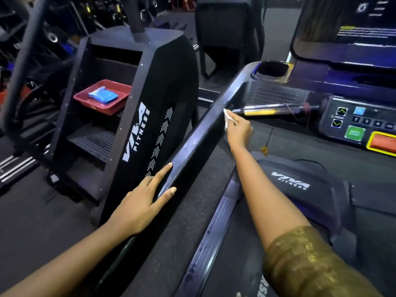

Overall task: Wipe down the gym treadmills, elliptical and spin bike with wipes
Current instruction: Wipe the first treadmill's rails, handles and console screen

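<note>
Nearest you, a gold sleeve (304,260) covered your right upper arm. Your left hand (143,202) lay flat on the lower part of the treadmill's dark side handrail (192,146), fingers straight along the outer edge and thumb across the top, gripping nothing. To the right of the rail sat the treadmill's motor cover (300,189), marked VIVA FITNESS. Further up the same rail, your right hand (239,129) pinched a white wipe (227,118) in curled fingers and pressed it against the rail's inner side, just beside a silver grip bar (272,109). Beyond it the control panel (353,123) showed a green and a red button. To the left, on a step of the neighbouring black machine (162,116), a red tray (120,91) held a blue packet (102,95). Farthest off were the cup holder (273,70) and the screen (353,28).
</note>
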The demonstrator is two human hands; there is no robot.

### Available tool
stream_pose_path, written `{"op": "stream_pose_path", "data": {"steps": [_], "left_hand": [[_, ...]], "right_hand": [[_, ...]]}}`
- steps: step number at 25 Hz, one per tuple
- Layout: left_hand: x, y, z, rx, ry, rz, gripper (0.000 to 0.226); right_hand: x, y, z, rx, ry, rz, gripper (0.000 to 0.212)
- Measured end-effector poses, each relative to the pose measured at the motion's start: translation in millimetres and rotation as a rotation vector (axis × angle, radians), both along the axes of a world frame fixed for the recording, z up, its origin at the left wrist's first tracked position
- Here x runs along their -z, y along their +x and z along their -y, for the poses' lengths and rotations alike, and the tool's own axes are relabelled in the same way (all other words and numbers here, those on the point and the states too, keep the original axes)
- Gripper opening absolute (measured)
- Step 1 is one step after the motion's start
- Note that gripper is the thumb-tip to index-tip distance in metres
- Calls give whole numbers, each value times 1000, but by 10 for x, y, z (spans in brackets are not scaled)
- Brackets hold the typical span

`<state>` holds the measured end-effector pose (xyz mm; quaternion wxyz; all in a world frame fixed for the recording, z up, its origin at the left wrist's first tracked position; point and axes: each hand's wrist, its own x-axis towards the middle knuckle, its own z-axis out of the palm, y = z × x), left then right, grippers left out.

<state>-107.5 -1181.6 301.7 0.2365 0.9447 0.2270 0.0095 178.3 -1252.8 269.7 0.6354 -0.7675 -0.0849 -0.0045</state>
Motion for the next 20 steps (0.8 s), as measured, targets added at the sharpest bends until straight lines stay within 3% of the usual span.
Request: {"op": "stream_pose_path", "data": {"steps": [6,11,16,20], "left_hand": [[27,-9,7,5,21,-8,66],[15,-10,30,-8,30,-22,66],[9,-6,38,-16,20,-33,67],[12,-4,23,-12,20,-33,66]], "right_hand": [[231,-561,-53,46,162,176,25],[424,-1379,40,-3,185,292,30],[340,-568,50,130,252,32,34],[327,-181,-94,52,195,19,30]]}}
